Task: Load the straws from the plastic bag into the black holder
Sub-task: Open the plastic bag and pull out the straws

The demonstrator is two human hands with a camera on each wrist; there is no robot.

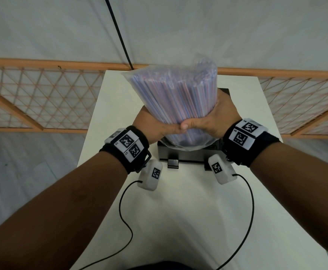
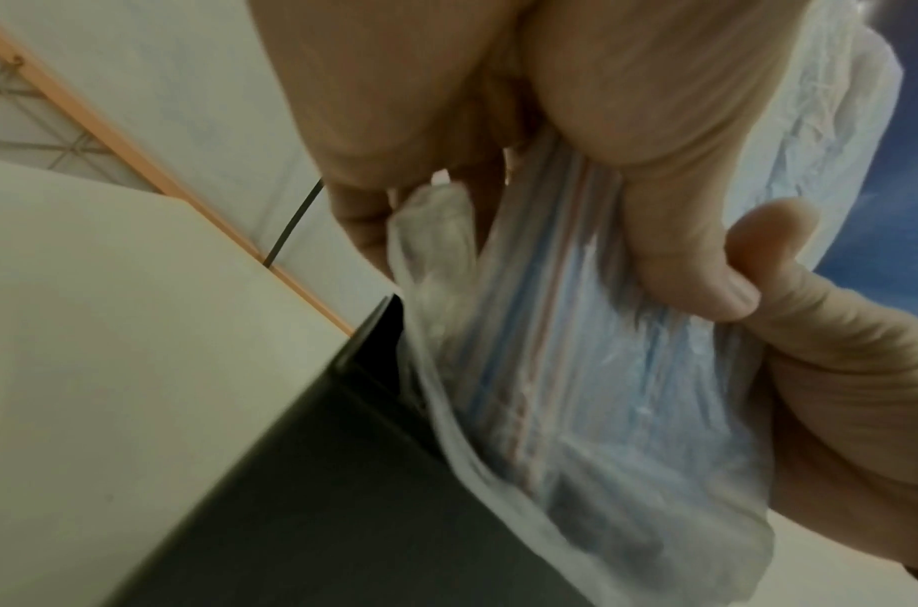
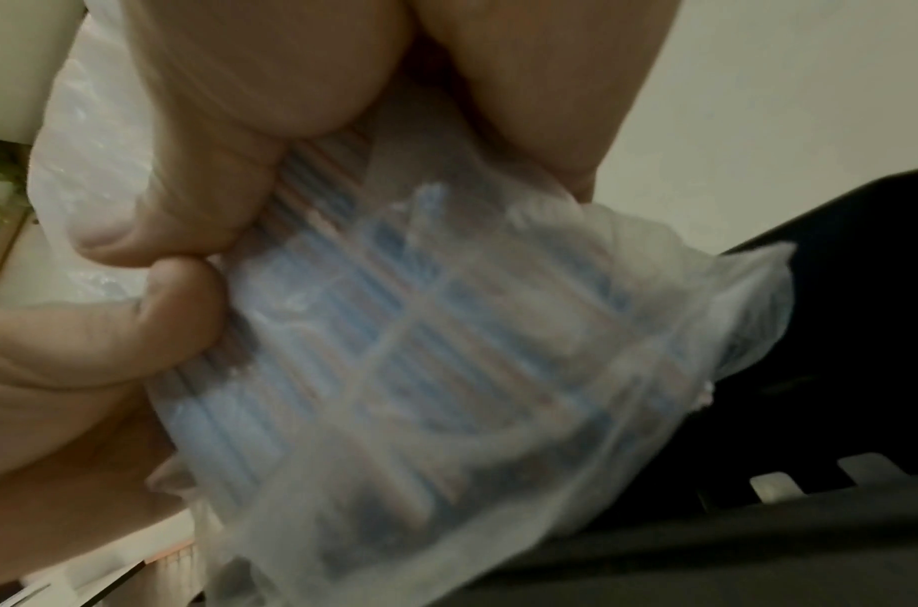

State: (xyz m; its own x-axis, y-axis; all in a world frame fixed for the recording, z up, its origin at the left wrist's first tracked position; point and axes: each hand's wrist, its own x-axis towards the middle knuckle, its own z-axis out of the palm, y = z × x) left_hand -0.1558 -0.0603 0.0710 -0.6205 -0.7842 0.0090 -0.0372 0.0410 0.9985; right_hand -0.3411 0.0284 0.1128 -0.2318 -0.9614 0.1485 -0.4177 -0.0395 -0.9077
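A clear plastic bag (image 1: pixel 175 106) packed with red, blue and white striped straws (image 1: pixel 167 98) is held tilted above the black holder (image 1: pixel 188 155), its lower end over the holder's open top. The bag is gripped from both sides near its lower end. The holder is set on a white table (image 1: pixel 178 211).

white table (image 1: pixel 178 211), black holder (image 1: pixel 184 159) seemingly on it
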